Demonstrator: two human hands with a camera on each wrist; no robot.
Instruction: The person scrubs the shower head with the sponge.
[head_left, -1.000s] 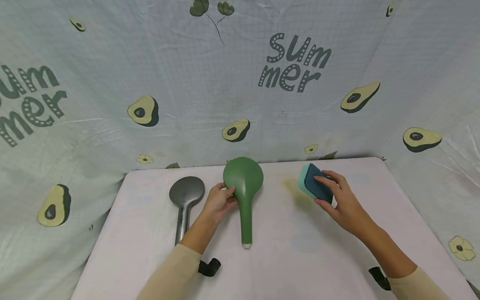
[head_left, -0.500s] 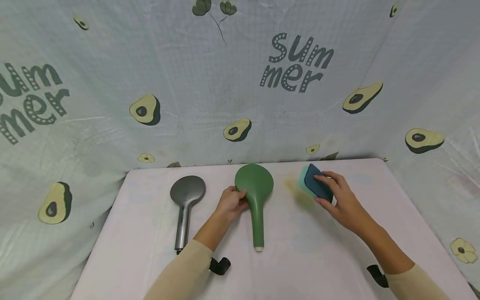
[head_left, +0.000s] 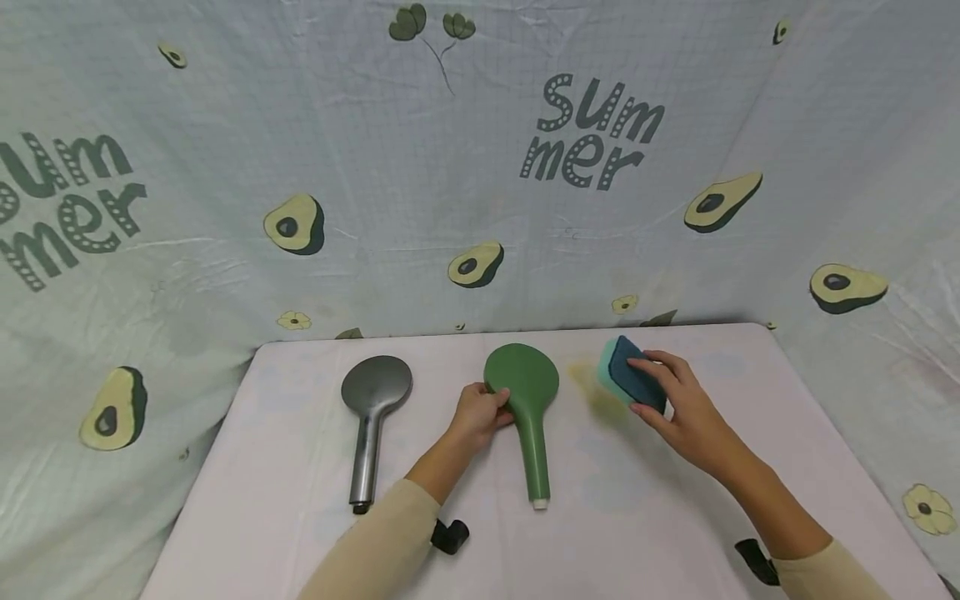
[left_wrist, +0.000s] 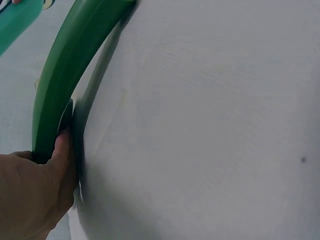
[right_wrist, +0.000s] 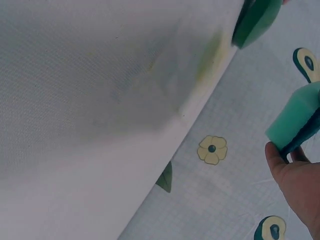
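A green shower head [head_left: 527,408] lies face down on the white table [head_left: 637,508], handle toward me. My left hand [head_left: 480,414] grips the left rim of its round head; in the left wrist view the fingers [left_wrist: 47,175] curl round the green rim [left_wrist: 70,65]. My right hand [head_left: 678,400] holds a sponge [head_left: 628,379], teal with a dark blue scouring side, tilted up over the table to the right of the green head. The right wrist view shows the sponge [right_wrist: 297,122] pinched in my right hand [right_wrist: 295,175] and an edge of the green head [right_wrist: 257,20].
A grey shower head [head_left: 371,412] lies face down to the left of the green one. A yellowish stain [head_left: 592,392] marks the table under the sponge. An avocado-print cloth [head_left: 450,167] hangs behind and at both sides. Black wrist straps [head_left: 450,536] show at the near edge.
My left hand has slid the green shower head to the right and a little toward me. The right hand and sponge have stayed almost in place.
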